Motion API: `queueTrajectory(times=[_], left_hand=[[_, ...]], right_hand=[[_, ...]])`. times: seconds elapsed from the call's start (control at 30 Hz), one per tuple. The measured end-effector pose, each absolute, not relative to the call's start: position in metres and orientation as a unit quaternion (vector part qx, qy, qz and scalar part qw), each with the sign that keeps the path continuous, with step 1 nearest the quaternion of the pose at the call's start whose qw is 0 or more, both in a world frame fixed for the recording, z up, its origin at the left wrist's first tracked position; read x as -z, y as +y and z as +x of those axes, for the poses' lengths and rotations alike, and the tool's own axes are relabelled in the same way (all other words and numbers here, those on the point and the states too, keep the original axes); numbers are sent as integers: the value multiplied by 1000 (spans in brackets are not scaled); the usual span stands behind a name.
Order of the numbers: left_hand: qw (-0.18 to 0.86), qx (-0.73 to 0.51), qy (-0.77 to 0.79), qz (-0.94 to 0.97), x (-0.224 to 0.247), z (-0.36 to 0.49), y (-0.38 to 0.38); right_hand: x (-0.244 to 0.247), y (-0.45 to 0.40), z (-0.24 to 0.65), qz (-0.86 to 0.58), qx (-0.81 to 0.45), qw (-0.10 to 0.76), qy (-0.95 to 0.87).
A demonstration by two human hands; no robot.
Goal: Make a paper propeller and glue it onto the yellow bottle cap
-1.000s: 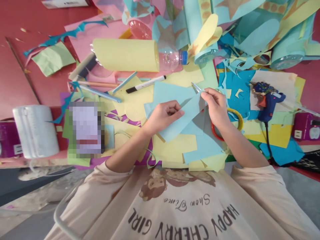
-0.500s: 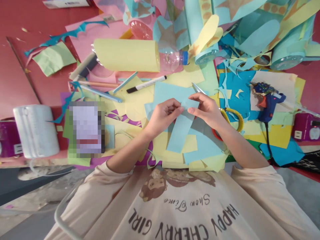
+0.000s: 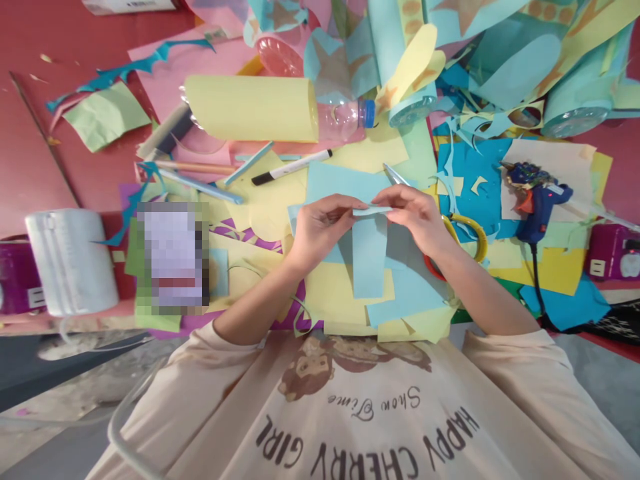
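Between my two hands is a light blue paper strip (image 3: 369,257), its far end folded over and its long part hanging toward me. My left hand (image 3: 327,225) pinches the left side of the fold. My right hand (image 3: 413,215) pinches the right side, with thumb below and fingers above. Under the strip lie a larger light blue sheet (image 3: 330,180) and yellow paper (image 3: 330,293). Scissors with a yellow and red handle (image 3: 475,233) lie beside my right hand, partly hidden by it.
A yellow-wrapped bottle (image 3: 250,109) and a marker (image 3: 293,167) lie beyond my hands. At the right is a blue glue gun (image 3: 537,210) with a cable. A blurred-out phone (image 3: 173,257) and a white case (image 3: 73,262) are at the left.
The strip has turned from slanting to nearly straight toward me, and its far end is now folded over. My left hand has shifted slightly left.
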State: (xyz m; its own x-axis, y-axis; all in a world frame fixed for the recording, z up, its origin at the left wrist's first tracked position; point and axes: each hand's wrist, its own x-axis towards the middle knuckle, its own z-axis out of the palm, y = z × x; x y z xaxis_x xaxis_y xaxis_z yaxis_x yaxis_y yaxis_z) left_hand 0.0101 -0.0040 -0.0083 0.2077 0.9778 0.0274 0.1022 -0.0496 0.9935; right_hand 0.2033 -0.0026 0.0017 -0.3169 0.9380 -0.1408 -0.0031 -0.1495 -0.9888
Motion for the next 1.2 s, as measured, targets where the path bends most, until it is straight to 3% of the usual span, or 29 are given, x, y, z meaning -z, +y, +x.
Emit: queueTrajectory(times=[0.2, 0.43, 1.2], left_hand=[[502, -405, 478, 596, 6, 10, -7], [583, -368, 483, 539, 1, 6, 0], [565, -361, 500, 548, 1, 9, 3]], right_hand=[[-5, -3, 199, -481, -601, 372, -519], [-6, -6, 195, -485, -586, 385, -523], [-4, -5, 197, -492, -567, 364, -551]])
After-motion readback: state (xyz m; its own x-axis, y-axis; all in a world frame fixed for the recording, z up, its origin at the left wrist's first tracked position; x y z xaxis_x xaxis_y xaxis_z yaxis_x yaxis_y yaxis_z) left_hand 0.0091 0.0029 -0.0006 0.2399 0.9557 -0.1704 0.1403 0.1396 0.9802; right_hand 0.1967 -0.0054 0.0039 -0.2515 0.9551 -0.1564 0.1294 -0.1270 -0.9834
